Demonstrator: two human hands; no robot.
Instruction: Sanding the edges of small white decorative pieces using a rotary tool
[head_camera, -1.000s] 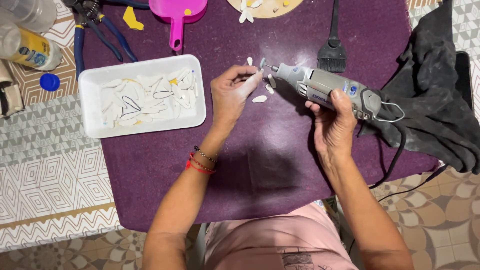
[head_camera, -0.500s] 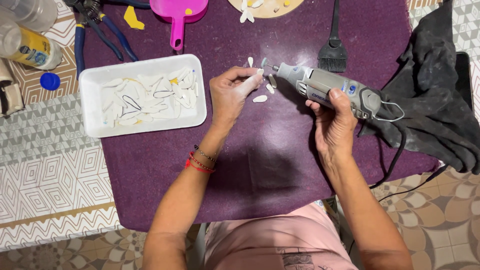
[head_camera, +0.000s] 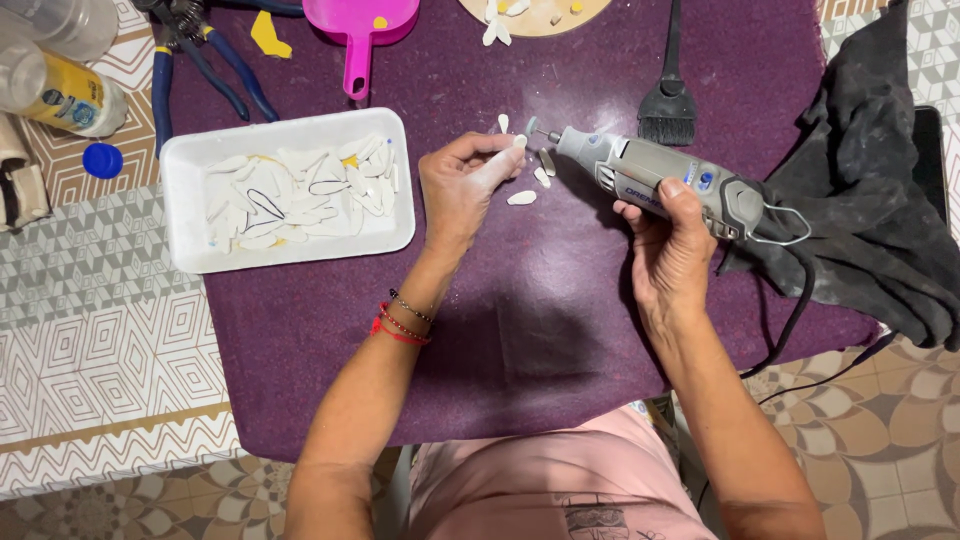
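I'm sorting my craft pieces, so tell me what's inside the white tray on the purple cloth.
The white tray holds a heap of flat white cut pieces, some with dark outlines, plus a yellowish bit. Whatever lies beneath the heap is covered.

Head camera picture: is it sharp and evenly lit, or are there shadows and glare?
In the head view the light is soft and even, with no strong glare; a faint shadow lies on the purple cloth below the left hand and beside the right hand. The grey rotary tool and white tray look sharp; the frame edges bend slightly.

Purple table cover (head_camera: 540, 330), patterned floor tiles (head_camera: 880, 420)
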